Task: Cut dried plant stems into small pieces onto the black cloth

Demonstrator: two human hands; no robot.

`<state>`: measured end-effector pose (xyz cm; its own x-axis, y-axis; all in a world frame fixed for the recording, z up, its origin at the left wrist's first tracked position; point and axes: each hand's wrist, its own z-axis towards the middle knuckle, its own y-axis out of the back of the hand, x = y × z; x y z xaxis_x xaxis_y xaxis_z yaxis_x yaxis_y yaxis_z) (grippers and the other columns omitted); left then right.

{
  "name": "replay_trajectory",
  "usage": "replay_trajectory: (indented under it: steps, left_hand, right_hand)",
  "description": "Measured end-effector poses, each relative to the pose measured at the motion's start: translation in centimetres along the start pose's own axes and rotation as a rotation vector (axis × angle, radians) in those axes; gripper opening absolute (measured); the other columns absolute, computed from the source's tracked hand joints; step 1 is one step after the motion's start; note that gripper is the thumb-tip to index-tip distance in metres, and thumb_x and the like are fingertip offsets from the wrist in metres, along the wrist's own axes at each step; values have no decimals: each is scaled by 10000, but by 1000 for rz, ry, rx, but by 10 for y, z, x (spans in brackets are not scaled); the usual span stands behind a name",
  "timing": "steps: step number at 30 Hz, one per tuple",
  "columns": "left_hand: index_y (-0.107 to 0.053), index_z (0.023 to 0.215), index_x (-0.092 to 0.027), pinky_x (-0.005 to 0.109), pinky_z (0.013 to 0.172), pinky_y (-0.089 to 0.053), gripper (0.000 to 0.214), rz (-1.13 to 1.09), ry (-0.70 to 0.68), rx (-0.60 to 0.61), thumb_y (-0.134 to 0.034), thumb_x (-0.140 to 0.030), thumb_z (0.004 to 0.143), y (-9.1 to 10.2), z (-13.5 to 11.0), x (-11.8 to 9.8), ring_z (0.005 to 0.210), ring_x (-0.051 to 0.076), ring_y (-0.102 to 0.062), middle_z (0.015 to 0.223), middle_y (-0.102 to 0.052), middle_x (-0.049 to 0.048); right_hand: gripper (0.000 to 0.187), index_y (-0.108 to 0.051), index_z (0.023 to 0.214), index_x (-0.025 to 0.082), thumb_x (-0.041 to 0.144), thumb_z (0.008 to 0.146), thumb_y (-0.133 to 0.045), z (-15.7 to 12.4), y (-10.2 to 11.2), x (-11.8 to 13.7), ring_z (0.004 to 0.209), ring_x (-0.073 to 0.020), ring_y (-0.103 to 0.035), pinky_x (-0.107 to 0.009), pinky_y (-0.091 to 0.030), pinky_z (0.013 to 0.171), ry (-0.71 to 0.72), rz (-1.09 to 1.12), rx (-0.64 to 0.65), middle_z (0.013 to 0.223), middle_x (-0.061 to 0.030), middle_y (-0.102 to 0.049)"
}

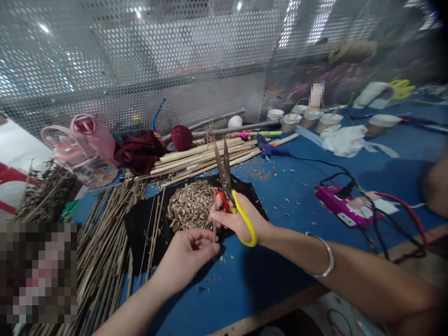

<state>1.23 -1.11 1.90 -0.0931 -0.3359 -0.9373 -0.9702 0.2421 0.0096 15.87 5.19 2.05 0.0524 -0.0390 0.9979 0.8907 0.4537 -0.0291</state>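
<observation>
My right hand (248, 217) is closed around a pair of scissors (226, 175). The blades point up and away, slightly apart, and the yellow handle hangs over the hand, with a red part beside it. The fingertips of that hand also pinch a thin twig (214, 226), held upright. Its lower end lies between the fingers of my left hand (187, 254), which is closed too. Just behind both hands is a pile of short cut twig pieces (192, 205) on a black cloth (138, 228). A few long thin stalks (154, 233) lie across the cloth's left side.
A bundle of long stalks (101, 242) lies at left. Behind are pale sticks (206, 156), a dark red yarn ball (182, 137), a pink bag (82, 149) and a blue glue gun (269, 148). At right sit a magenta power strip (345, 205) with cables and several cups (329, 122).
</observation>
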Motion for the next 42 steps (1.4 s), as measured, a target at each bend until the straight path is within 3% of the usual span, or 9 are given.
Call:
replay_trajectory:
  steps: [5,8,11,14,17,23,33,42]
  left_hand:
    - [-614,736,-100,204,527,-393,306,-51,37,41,-546,-396,767,-2,2,-4,533,77,-517,634,-619,48]
    - [-572,922,-126,203,499,-411,316,-167,48,-51,-591,-381,736,-1,3,-4,551,103,-577,673,-625,32]
    - [-515,960,-162,192,454,-410,361,-209,9,-158,-636,-375,696,-1,2,-3,558,122,-612,777,-634,33]
    - [-482,895,-176,182,419,-399,342,-221,2,-178,-642,-391,683,-1,1,-3,577,140,-624,781,-633,28]
    - [-475,812,-167,175,456,-413,286,-221,3,-150,-633,-377,698,-2,0,-2,592,118,-599,672,-620,8]
    - [-484,743,-151,174,506,-423,262,-242,-6,-99,-659,-337,684,-4,0,6,508,54,-479,551,-527,-48]
    - [-455,719,-167,171,455,-434,262,-278,24,-63,-661,-324,675,-8,2,13,519,67,-489,595,-521,-40]
    - [-455,713,-168,169,437,-439,306,-292,37,-77,-676,-369,646,-10,0,9,510,69,-493,582,-521,-39]
  right_hand:
    - [180,-408,724,191,237,695,-580,-2,-2,0,601,-91,-478,-223,-413,566,22,-177,63,682,34,-508]
    - [230,-435,746,187,358,719,-587,-2,13,1,571,-84,-423,-207,-353,516,-5,-450,87,664,40,-481]
    - [329,-435,715,189,498,730,-549,-2,33,7,536,-85,-371,-207,-286,471,-67,-722,179,609,44,-442]
    - [421,-473,773,192,596,683,-552,-4,42,11,573,-113,-427,-228,-290,499,-122,-929,199,698,4,-527]
    - [518,-491,881,201,646,629,-571,-7,39,12,717,-179,-503,-264,-340,591,-113,-1035,197,872,-49,-559]
    - [647,-471,950,179,702,580,-563,-12,25,7,814,-213,-474,-316,-375,691,-22,-1063,203,921,-75,-498]
    - [590,-474,921,163,638,595,-602,-16,11,6,791,-214,-466,-342,-388,698,-12,-1023,181,879,-80,-501]
    - [573,-474,902,174,635,590,-608,-16,15,1,794,-214,-469,-339,-383,700,39,-1033,166,875,-74,-504]
